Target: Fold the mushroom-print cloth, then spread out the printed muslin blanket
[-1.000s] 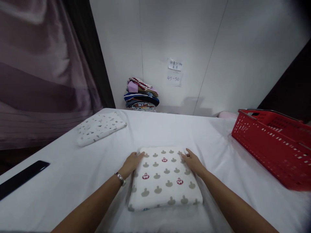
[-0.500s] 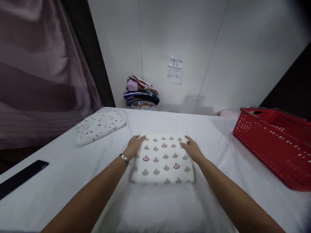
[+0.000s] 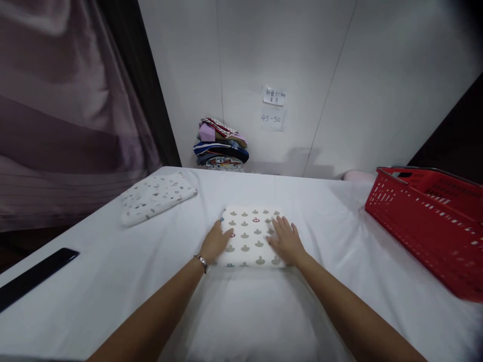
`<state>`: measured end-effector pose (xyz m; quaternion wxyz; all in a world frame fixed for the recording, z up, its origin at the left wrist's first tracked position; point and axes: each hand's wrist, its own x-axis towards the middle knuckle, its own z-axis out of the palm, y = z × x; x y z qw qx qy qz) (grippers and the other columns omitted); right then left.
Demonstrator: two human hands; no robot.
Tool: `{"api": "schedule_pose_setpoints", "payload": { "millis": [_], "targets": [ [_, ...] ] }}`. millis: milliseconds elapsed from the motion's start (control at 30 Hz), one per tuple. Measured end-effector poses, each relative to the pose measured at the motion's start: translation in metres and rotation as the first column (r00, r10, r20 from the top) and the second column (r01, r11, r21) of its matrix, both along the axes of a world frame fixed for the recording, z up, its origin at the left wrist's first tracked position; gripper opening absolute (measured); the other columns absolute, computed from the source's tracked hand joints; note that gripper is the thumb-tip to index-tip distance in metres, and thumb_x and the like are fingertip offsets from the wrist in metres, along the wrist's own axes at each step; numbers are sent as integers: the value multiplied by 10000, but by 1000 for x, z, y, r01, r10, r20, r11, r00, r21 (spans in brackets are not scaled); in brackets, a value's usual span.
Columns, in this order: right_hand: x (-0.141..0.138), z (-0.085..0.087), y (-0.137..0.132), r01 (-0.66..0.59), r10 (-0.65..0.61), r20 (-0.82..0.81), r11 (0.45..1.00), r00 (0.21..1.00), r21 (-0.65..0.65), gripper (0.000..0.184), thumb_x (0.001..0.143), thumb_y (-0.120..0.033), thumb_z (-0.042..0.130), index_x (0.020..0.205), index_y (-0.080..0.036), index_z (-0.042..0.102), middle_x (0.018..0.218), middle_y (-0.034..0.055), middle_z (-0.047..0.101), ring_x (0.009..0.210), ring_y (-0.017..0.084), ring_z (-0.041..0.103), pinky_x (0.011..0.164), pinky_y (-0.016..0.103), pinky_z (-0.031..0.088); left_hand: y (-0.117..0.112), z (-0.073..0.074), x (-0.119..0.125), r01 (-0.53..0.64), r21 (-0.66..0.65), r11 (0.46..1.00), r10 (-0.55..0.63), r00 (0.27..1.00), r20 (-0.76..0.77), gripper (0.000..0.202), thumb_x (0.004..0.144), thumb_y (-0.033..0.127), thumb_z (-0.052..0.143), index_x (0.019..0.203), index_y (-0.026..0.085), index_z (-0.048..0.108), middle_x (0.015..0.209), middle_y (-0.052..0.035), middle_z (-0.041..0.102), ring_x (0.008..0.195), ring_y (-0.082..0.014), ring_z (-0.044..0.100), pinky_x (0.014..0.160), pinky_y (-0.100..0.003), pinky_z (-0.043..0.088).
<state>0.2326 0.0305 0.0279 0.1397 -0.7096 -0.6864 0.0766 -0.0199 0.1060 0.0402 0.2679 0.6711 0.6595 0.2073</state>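
Head view, cloth (image 3: 249,246), motif stems (image 3: 257,231) pointing away

Pale panel wall (image 3: 181,60) w/ 2 paper notes (image 3: 273,120); mauve curtain (image 3: 68,110) at L; white-covered tbl (image 3: 335,226) below.

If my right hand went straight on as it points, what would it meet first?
The folded cloth, whose right edge your right hand overlaps; beyond it, perhaps the clothes pile, though depth is unclear.
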Motion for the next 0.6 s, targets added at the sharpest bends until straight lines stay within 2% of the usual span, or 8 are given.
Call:
{"api": "schedule_pose_setpoints", "payload": {
  "millis": [100,200,300,400,500,600],
  "targets": [
    [-7,-5,-12,-40,42,20,995,999,-89,606,899,-528,263,1407,-199,286,1509,61,155,1388,229,63,1082,497,84,-11,-9,2,70,85,994,-61,993,-98,594,848,424,412,1344,109,327,1323,-167,465,1199,-262,446,952,-331,353],
    [-9,-4,-11,-20,25,35,991,999,-134,609,901,-536,249,1407,-198,285,1510,66,149,1387,230,66,1074,516,77,-12,-10,4,68,62,996,-59,988,-141,575,865,416,372,1344,101,327,1303,-179,473,1202,-265,438,945,-340,354],
    [-15,4,-9,-9,18,89,995,996,-102,614,896,-536,279,1395,-180,320,1502,96,173,1383,258,80,1073,522,31,-9,-7,3,45,31,999,-41,991,-125,540,878,416,334,1333,125,344,1287,-170,488,1188,-255,452,933,-337,359],
    [-26,9,-10,-84,88,117,996,989,-40,657,890,-563,274,1406,-157,303,1501,106,174,1386,260,64,1087,473,2,-9,-4,3,19,31,999,-16,994,-110,499,886,420,303,1281,130,402,1258,-166,512,1163,-252,475,920,-332,365],
    [-32,5,-13,-152,159,79,984,984,-89,681,893,-588,207,1417,-159,278,1498,93,188,1385,248,92,1093,445,33,-11,-5,3,21,63,998,-14,994,-109,453,893,407,291,1217,140,459,1212,-154,548,1122,-245,505,908,-328,369],
    [-32,0,-14,-154,160,61,984,985,-94,698,891,-597,185,1417,-148,279,1498,102,182,1384,255,96,1093,443,36,-11,-5,3,8,44,999,-4,996,-92,442,891,400,300,1209,145,472,1219,-147,550,1125,-241,508,906,-321,370]
  ]
}}
